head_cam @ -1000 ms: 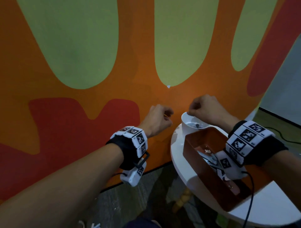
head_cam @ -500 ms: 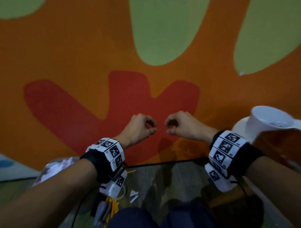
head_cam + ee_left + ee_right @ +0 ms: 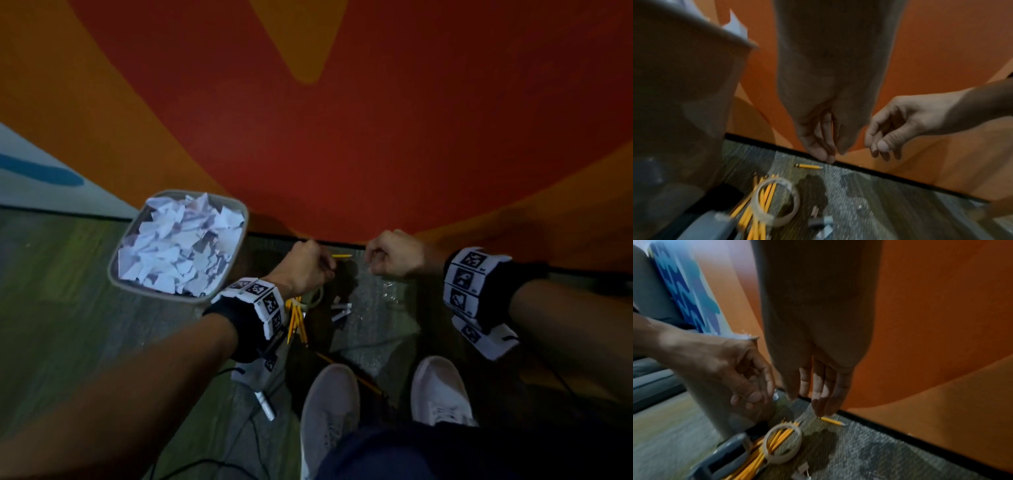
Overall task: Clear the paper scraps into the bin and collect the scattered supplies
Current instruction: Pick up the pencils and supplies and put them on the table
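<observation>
A grey bin (image 3: 236, 219) heaped with white paper scraps (image 3: 178, 240) stands on the carpet at the left, beside my left forearm. My left hand (image 3: 308, 267) hangs over the floor with its fingers curled and the thumb against the fingertips (image 3: 754, 395); I see nothing in it. My right hand (image 3: 394, 257) hangs close by on its right, fingers (image 3: 824, 394) loosely curled and holding nothing. Below both hands a single yellow pencil (image 3: 807, 166) lies by the black skirting. Nearer me are a tape roll (image 3: 777, 201) and a heap of yellow pencils (image 3: 296, 318).
The orange and red wall (image 3: 342, 137) rises just beyond the hands. A white marker (image 3: 265, 406) and small white bits (image 3: 340, 310) lie on the carpet. My two white shoes (image 3: 329, 411) stand at the lower middle. A grey object (image 3: 725, 456) lies on the pencils.
The view has swung from the white table with its cup and brown tray down to the floor. Both hands have come down to the left, and the bin and the floor supplies came into view.
</observation>
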### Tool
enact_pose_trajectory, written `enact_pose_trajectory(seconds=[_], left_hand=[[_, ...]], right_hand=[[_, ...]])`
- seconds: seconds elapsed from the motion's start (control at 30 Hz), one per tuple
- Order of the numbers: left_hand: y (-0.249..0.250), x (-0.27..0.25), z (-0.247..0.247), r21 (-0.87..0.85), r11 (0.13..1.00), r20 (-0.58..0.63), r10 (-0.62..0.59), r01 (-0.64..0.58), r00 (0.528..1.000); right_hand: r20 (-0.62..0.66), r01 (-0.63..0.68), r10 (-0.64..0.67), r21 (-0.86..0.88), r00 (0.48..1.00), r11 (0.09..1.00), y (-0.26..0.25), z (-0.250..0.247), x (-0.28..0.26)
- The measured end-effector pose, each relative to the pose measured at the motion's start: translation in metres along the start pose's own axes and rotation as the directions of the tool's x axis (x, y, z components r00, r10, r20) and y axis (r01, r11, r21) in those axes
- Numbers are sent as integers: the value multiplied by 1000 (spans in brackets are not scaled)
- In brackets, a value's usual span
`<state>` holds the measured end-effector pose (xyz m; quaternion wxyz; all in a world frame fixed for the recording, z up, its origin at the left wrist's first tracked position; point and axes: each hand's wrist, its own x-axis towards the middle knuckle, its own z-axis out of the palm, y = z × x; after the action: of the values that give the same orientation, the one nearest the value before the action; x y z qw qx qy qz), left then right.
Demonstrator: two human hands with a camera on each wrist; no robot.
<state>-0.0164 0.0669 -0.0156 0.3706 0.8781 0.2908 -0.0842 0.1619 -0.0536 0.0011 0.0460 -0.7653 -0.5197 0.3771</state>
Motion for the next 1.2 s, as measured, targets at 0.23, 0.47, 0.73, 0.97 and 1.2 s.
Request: enact_pose_trajectory(seconds=[0.23, 0.47, 0.73, 0.97, 1.2], left_hand=[[-68, 22, 62, 68, 987, 105, -152, 146, 983], [-97, 15, 111, 53, 998, 429, -57, 38, 901], [-120, 2, 116, 74, 993, 247, 68, -89, 967], [-113, -7, 113, 144, 940, 291, 257, -308, 922], [-140, -12, 118, 219, 943, 290, 182, -251, 939]], right_hand=[[170, -181, 118, 424, 978, 887, 25, 83, 57], [112, -166, 126, 522, 986, 836, 53, 115, 73], [110, -43, 34, 75, 993, 996, 43, 126, 74], [187, 20, -26, 33, 982, 999, 23, 168, 53], [205, 14, -18, 21, 979, 1000, 10, 223, 46]])
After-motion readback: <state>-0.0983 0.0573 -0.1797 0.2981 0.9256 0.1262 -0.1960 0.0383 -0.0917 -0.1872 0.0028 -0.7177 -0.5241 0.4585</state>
